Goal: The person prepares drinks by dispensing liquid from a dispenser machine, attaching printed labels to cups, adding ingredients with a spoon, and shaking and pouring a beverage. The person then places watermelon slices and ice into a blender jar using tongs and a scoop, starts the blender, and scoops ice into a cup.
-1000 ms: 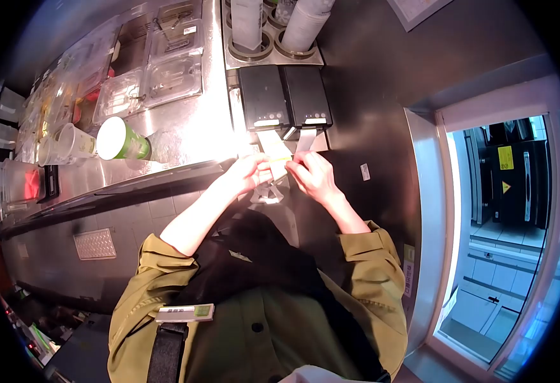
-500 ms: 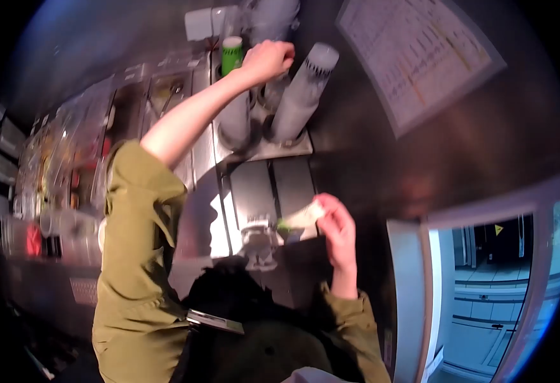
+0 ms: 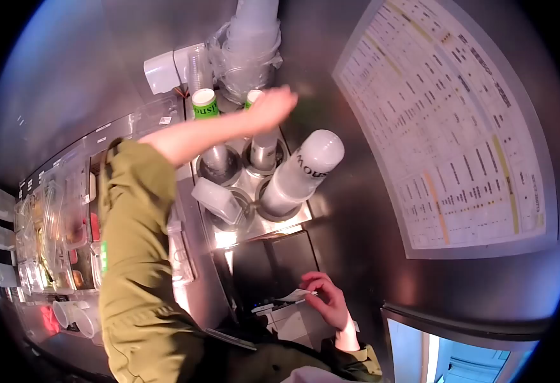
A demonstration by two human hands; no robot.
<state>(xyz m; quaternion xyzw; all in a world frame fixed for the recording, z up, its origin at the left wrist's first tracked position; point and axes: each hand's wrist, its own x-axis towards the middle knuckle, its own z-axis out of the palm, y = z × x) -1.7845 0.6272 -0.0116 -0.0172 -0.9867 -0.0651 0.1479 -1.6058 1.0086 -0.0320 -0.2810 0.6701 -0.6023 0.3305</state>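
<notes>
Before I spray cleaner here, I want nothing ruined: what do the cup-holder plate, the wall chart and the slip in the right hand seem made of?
Cup-holder plate: metal, probably steel, polished; it throws bright glare. Wall chart: printed paper, apparently laminated, since a translucent border surrounds the sheet. Slip in the right hand: likely paper, thin and whitish; any coating is unclear.

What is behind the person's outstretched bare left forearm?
Two white-topped green cylindrical cups show above the left forearm and left hand. The arm and hand cover their lower parts, so what they rest on cannot be seen.
</notes>
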